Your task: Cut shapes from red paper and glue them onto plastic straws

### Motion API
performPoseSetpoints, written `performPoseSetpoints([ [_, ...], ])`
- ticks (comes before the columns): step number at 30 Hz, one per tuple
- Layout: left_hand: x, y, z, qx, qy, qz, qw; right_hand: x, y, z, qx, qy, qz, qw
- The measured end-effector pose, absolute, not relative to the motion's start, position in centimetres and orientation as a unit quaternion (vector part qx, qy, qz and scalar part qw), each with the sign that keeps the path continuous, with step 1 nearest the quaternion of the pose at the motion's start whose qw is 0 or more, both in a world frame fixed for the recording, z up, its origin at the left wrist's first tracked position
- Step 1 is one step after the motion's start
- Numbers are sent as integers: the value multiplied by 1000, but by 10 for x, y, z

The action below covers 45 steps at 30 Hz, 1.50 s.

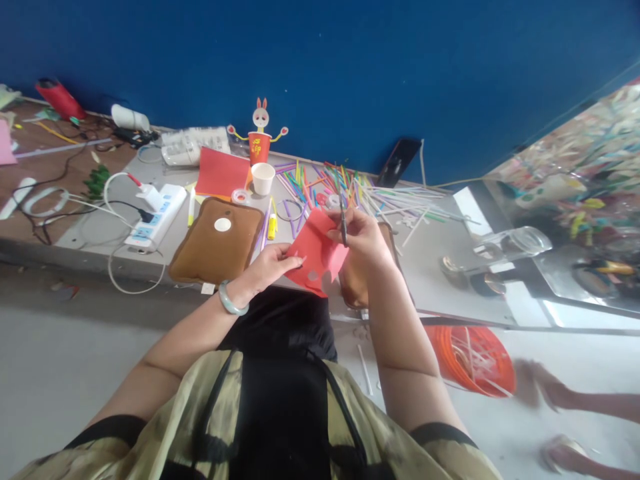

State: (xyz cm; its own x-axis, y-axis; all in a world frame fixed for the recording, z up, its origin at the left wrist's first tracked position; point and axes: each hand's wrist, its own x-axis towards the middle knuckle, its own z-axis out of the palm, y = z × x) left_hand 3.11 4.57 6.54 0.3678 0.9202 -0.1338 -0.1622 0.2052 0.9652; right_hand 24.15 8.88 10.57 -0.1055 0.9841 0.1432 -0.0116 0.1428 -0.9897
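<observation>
Red paper (311, 243): pinched by your left hand (270, 268), nine o'clock. Scissors (343, 230): grasped in your right hand (366, 237), three o'clock. Rabbit cup figure (259, 147): paper's eleven o'clock.

No text legible for certain. Red cup (259, 151), back edge of desk (430, 267): yellow characters in two rows, too blurred to read. Plastic-wrapped packs (197, 147) left of it, also along back edge: faint grey print, unreadable. White tag (208, 289) at front edge: too small.
</observation>
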Motion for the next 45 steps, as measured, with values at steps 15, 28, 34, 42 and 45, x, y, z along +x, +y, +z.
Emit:
performPoseSetpoints([
  [15,49,47,40,376,408,574,602,213,15,50,-543,-413,501,533],
  [28,47,32,58,456,393,502,620,183,33,52,-438,-290,584,619],
  [34,44,33,63,478,412,495,597,184,32,58,-449,-293,584,609],
  [42,33,38,48,641,450,497,373,181,29,64,-445,-283,577,624],
  [45,30,38,48,677,448,486,323,179,28,64,-450,-281,569,628],
])
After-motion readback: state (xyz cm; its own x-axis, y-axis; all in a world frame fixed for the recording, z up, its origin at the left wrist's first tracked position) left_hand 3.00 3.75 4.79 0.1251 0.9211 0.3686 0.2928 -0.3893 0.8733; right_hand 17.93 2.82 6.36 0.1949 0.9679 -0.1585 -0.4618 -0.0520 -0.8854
